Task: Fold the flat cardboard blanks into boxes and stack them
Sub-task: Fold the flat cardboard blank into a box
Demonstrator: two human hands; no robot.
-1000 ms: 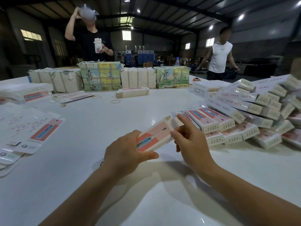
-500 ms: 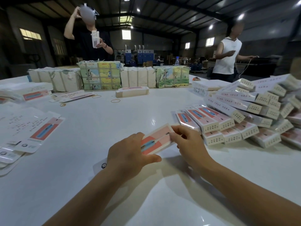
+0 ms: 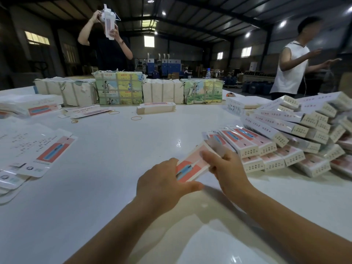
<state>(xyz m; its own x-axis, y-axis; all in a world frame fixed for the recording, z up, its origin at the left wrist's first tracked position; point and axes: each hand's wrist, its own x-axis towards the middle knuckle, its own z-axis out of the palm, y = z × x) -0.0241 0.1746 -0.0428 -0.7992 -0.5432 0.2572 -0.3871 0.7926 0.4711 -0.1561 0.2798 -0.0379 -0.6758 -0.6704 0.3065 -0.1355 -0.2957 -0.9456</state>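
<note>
So the right hand [image 3: 226, 168] has its fingers [image 3: 208, 155] curled over the far end of a half-formed box [image 3: 192, 164], pinching it right where a blurry end flap [image 3: 217, 146] sticks up. Probably that flap is being tucked in, but it's too smeared to say for sure. The left hand [image 3: 163, 180] grips the near end, thumb [image 3: 190, 187] along the lower edge and the other fingers wrapped behind, which looks like it's just there to keep the sleeve square while the other end gets closed.

The box is held up off the white table [image 3: 123, 149], pink printed face toward the camera, just beside the pile of finished boxes [image 3: 285, 134] on the right. Makes sense: finish it, slide it a bit over and it's on the stack. That pile leans in sloppy rows, so placement isn't fussy.

Flat blanks [image 3: 47, 149] are fanned out on the left, within reach of the left hand for the next one. Further back there are wrapped bundles [image 3: 119, 88], a few rubber bands [image 3: 136, 117], and two other people standing at the far side.
</note>
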